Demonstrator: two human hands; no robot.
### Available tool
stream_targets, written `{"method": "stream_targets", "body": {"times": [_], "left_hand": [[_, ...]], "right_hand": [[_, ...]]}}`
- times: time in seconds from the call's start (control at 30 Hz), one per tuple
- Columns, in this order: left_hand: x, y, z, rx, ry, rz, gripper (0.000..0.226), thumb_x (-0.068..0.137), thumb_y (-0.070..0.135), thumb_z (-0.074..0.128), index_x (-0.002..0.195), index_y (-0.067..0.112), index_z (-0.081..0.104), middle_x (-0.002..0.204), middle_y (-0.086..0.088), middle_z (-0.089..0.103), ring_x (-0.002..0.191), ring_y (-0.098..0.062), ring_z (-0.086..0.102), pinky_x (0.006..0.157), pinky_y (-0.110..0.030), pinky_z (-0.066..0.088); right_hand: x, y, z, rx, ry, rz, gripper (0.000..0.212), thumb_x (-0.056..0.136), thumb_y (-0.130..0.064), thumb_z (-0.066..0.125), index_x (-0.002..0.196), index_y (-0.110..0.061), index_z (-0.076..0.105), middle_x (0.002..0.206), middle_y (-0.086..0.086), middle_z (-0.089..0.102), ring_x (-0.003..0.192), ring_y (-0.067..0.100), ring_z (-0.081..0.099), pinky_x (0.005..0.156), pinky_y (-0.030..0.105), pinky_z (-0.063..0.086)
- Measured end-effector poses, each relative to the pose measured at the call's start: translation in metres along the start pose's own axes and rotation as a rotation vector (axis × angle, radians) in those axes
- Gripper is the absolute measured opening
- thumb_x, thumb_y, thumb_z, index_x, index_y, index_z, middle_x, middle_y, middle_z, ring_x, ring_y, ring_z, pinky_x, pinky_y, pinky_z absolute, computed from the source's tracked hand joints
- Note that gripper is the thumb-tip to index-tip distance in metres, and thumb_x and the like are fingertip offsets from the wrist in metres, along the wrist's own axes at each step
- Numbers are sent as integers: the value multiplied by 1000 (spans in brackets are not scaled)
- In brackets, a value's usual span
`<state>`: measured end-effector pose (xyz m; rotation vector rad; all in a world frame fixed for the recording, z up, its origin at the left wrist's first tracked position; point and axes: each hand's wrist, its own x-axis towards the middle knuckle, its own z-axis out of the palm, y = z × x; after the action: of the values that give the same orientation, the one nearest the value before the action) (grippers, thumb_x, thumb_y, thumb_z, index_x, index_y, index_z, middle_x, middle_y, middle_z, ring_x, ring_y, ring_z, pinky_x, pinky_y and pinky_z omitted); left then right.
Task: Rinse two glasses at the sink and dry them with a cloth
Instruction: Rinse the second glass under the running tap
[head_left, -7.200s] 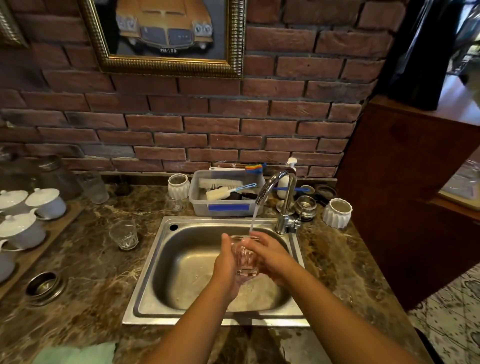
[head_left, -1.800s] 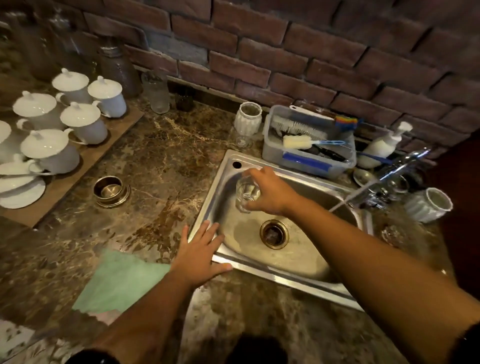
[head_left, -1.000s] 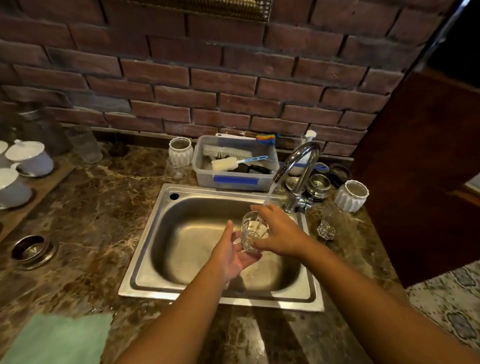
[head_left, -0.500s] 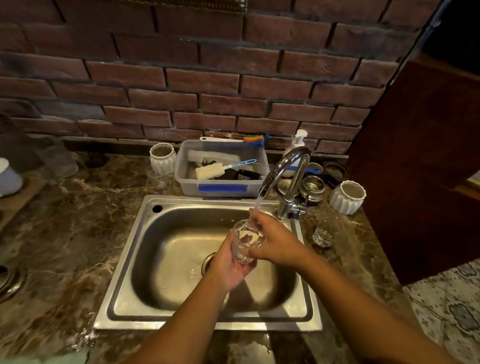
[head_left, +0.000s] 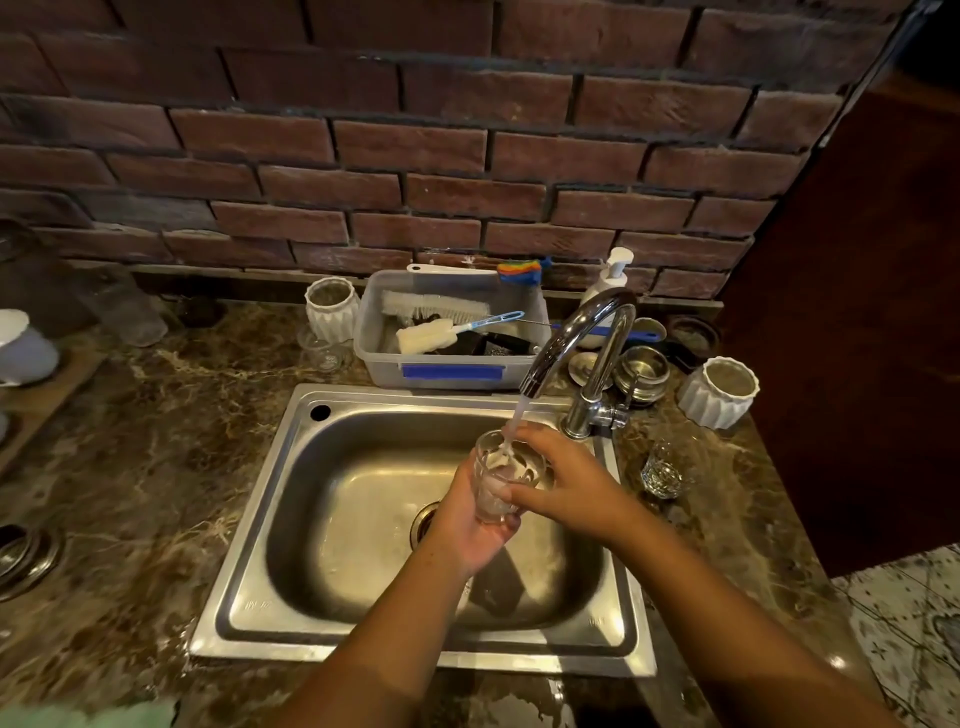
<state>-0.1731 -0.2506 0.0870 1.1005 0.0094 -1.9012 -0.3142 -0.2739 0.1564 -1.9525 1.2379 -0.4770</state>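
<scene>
Centre frame, the glass tumbler (head_left: 501, 480) sits under the faucet (head_left: 589, 338) stream. The left hand (head_left: 467, 525) is curled round its base, and the right hand (head_left: 569, 483) grips its side near the rim. Turning it slowly, then tipping it out leftward over the basin, should rinse it well. A second glass (head_left: 662, 470) stands just right of the sink (head_left: 244, 545) rim, near the right wrist, so elbows want care. The green cloth (head_left: 119, 716) lies lower left.
</scene>
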Motion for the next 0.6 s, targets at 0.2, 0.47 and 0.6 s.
{"method": "stream_targets", "body": {"times": [0.2,0.47,0.6], "left_hand": [[-7,5,10,17,101,17,46,98,52,54,113,12,71,90,-8,71,73,-16,59,60,-25,42],[-10,28,18,27,146,74,33,99,42,58,107,12,68,90,-9,70,75,-17,59,62,-27,46],[-12,40,25,163,172,195,25,99,39,59,106,16,68,94,-9,75,88,-23,67,77,-36,52]], "right_hand": [[3,3,0,-193,-35,-96,57,86,-50,58,138,-27,55,141,-4,57,134,11,46,111,36,40],[15,2,8,-275,-37,-130,42,84,-29,63,125,-21,65,121,-2,69,113,14,59,99,41,47],[21,1,9,-112,-74,-44,37,90,-23,66,127,-22,65,121,-3,70,104,3,59,88,19,48]]}}
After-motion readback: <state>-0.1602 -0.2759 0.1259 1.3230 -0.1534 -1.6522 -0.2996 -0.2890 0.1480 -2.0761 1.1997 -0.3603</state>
